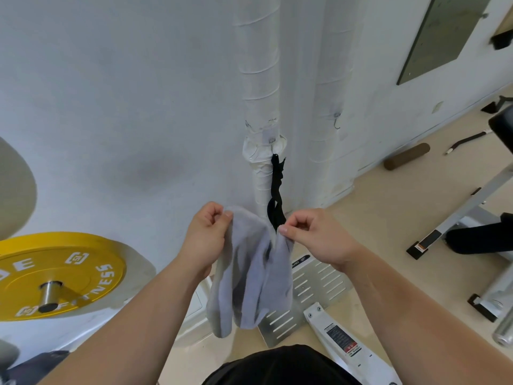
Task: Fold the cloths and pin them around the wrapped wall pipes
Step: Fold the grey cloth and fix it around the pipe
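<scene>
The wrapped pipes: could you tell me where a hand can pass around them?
Bare wall left of the left pipe, and the gap between it and the right pipe above the black strap, look free. Lower down is crowded: the strap, the grey cloth pinched by the left hand and right hand, and the slotted plate.

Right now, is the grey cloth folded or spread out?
Neither: the grey cloth hangs bunched, not folded flat. The left hand and right hand pinch its top edge close together, so it sags in loose drapes.
</scene>
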